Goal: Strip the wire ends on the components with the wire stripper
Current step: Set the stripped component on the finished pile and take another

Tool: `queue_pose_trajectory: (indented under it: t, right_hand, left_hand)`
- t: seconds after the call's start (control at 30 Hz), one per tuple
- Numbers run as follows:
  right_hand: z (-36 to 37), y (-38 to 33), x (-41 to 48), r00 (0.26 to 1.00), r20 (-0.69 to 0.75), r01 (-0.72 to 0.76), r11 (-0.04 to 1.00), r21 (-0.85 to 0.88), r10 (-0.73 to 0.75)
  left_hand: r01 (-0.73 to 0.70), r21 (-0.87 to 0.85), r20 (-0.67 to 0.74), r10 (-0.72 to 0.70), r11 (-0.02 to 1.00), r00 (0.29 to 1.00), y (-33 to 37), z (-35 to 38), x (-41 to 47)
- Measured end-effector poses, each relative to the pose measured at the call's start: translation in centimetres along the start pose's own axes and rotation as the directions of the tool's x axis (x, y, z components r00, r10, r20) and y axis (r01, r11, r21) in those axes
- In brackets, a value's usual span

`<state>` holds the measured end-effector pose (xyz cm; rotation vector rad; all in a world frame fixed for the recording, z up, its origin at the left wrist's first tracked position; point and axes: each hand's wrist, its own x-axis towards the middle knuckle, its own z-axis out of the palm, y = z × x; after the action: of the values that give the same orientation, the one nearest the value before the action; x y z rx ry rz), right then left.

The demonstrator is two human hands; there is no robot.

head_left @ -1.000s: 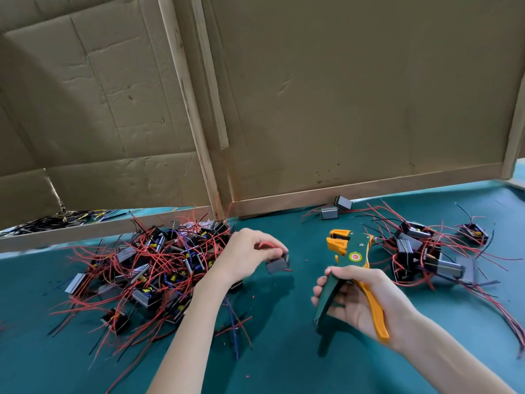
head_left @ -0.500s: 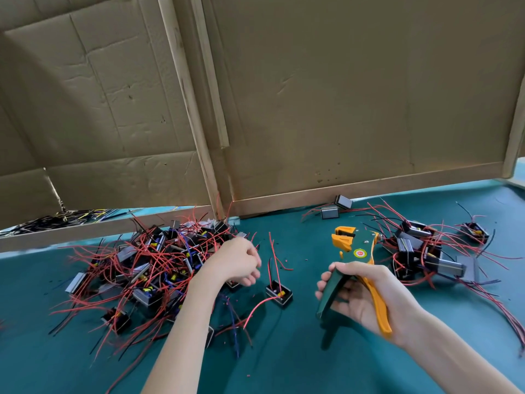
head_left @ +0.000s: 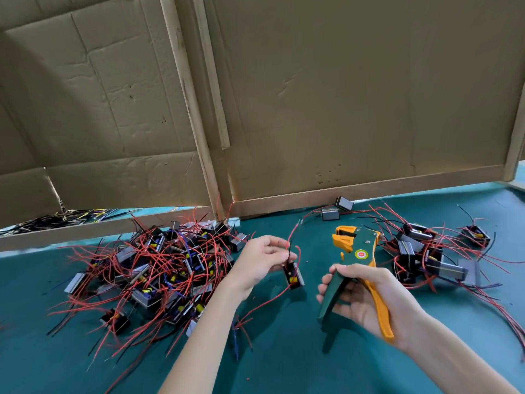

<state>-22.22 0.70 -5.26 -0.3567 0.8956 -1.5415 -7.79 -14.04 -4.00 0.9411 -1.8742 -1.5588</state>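
Red wires [head_left: 293,236] trail from the component [head_left: 293,276] my left hand [head_left: 260,264] pinches, just left of the wire stripper [head_left: 358,255]. My right hand [head_left: 372,304] wraps its 2 handles. More components [head_left: 159,268] heap farther left.

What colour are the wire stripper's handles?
One dark green, one orange; the right hand holds the wire stripper. The head view shows it best.
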Motion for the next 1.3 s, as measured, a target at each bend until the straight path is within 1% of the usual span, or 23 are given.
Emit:
queue_pose_trajectory:
  t: [0.07, 0.13, 0.2, 0.33, 0.4, 0.53, 0.7, 0.77, 0.9, 1.13, 1.23, 1.3]
  right_hand:
    - [-0.1, 0.0, 0.0, 1.000, 0.002, 0.011, 1.000, -0.009, -0.011]
    - [-0.2, 0.1, 0.1, 1.000, 0.004, 0.016, 1.000, -0.016, -0.016]
    - [-0.2, 0.2, 0.2, 1.000, 0.016, 0.018, 1.000, -0.021, -0.018]
    - [-0.3, 0.3, 0.2, 0.998, 0.062, 0.023, 1.000, -0.008, -0.022]
    - [-0.4, 0.3, 0.2, 0.996, 0.089, 0.034, 0.999, -0.030, -0.031]
    - [-0.5, 0.3, 0.5, 0.991, 0.123, 0.072, 0.990, -0.119, -0.057]
    - [-0.4, 0.4, 0.7, 0.981, 0.182, 0.106, 0.979, -0.173, -0.074]
    - [-0.5, 0.5, 0.6, 0.974, 0.217, 0.110, 0.975, -0.192, -0.068]
    - [-0.4, 0.7, 0.4, 0.963, 0.262, 0.122, 0.967, -0.223, -0.062]
    - [-0.2, 0.8, 0.3, 0.956, 0.285, 0.141, 0.962, -0.235, -0.070]
    - [-0.1, 0.8, 0.3, 0.956, 0.287, 0.139, 0.962, -0.235, -0.068]
    - [-0.1, 0.8, 0.2, 0.955, 0.291, 0.136, 0.963, -0.233, -0.065]
  left_hand:
    - [-0.075, -0.019, -0.065, 0.073, 0.997, 0.995, 0.3, -0.1, 0.1]
    - [-0.138, 0.053, -0.133, 0.144, 0.989, 0.981, 0.6, -0.4, 0.2]
    - [-0.179, 0.111, -0.168, 0.196, 0.978, 0.966, 0.8, -0.8, 0.2]
    - [-0.273, 0.101, -0.147, 0.286, 0.957, 0.947, 1.3, -0.7, 0.0]
    - [-0.329, 0.067, -0.135, 0.335, 0.942, 0.932, 1.7, -0.5, -0.2]
    - [-0.357, -0.049, -0.146, 0.347, 0.933, 0.926, 2.6, -0.2, -0.6]
    - [-0.397, -0.085, -0.039, 0.395, 0.914, 0.918, 3.9, -0.3, -1.3]
    - [-0.390, -0.078, -0.002, 0.391, 0.918, 0.920, 4.1, -0.3, -1.5]
    - [-0.381, -0.004, 0.032, 0.381, 0.925, 0.924, 4.1, 0.0, -1.6]
    - [-0.383, 0.006, 0.011, 0.383, 0.924, 0.924, 3.9, -0.1, -1.5]
    - [-0.363, -0.023, -0.010, 0.363, 0.932, 0.932, 3.9, -0.1, -1.4]
    - [-0.363, 0.005, -0.005, 0.363, 0.932, 0.932, 3.8, -0.2, -1.4]
